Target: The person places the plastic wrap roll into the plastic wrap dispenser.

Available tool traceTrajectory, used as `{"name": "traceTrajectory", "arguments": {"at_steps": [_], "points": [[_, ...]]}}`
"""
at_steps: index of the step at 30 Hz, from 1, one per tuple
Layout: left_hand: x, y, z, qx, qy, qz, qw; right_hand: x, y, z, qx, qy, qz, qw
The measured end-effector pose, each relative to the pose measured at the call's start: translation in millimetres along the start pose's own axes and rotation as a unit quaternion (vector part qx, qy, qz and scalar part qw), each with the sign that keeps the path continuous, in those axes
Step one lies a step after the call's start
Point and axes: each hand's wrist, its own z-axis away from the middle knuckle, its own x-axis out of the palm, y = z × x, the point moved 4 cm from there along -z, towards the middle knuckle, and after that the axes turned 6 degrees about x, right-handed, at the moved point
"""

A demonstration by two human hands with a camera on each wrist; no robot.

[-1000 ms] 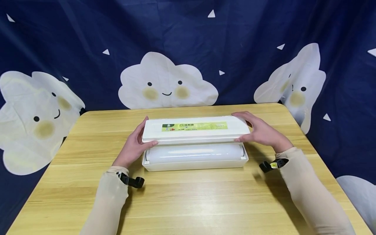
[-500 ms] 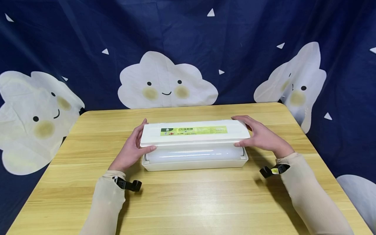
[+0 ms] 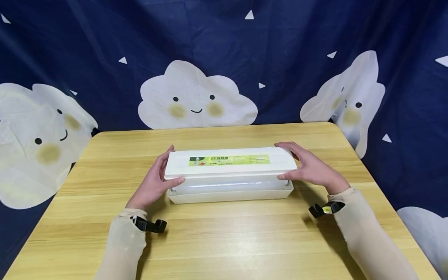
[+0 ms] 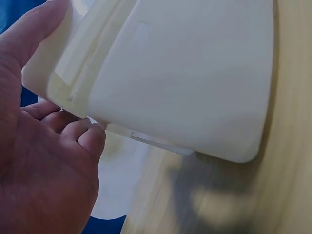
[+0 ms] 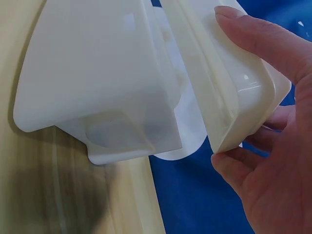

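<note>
At the far left, a smiling white cloud [image 3: 42,167] showed on the dark blue curtain [image 3: 217,35] behind the wooden desk [image 3: 224,245]; next came a beige sleeve [image 3: 120,249] with a black wrist strap [image 3: 148,224]; the left hand [image 3: 151,184] was clamped on the left end of the white lid [image 3: 241,170], thumb at its near edge and fingers round the end; the lid, with its green and yellow label [image 3: 229,160] facing up, was held over the white box [image 3: 231,197], which sat on the middle of the desk; a pale roll [image 3: 231,186] lay lengthwise in the box, its near side exposed below the lid; at the right end the right wrist view showed a gap between lid and box; whether they touched at the left end, I could not tell; the right hand [image 3: 313,167] gripped the lid's right end likewise, thumb at the near edge.
</note>
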Motion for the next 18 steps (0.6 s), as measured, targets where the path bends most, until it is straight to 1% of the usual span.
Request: {"name": "traceTrajectory", "arguments": {"at_steps": [3, 10, 18], "points": [[0.6, -0.2, 2.4, 0.005, 0.001, 0.002, 1.0000, 1.0, -0.6, 0.4, 0.003, -0.001, 0.000, 1.000], [5.5, 0.3, 6.6, 0.020, 0.002, 0.024, 0.9995, 1.3, -0.2, 6.3, -0.004, -0.004, 0.026, 1.000], [7.2, -3.2, 11.2, 0.022, 0.000, 0.033, 0.9992, 4.6, 0.6, 10.3, 0.013, -0.005, 0.023, 1.000]]}}
